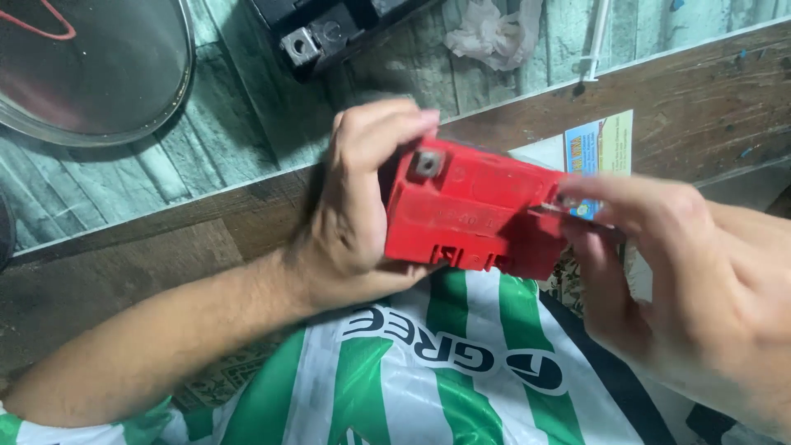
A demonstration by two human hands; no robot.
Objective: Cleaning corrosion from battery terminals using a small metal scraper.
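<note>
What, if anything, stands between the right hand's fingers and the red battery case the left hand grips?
Nothing visible does. The left hand grips the left end of the red battery case; the right hand has its fingers already at the case's right end, though motion blur hides the exact contact.

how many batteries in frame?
2. A red rectangular plastic battery at centre, gripped by the left hand, with the right hand at its right end. A black battery lies at the top edge, partly cut off. More may sit out of frame.
</note>
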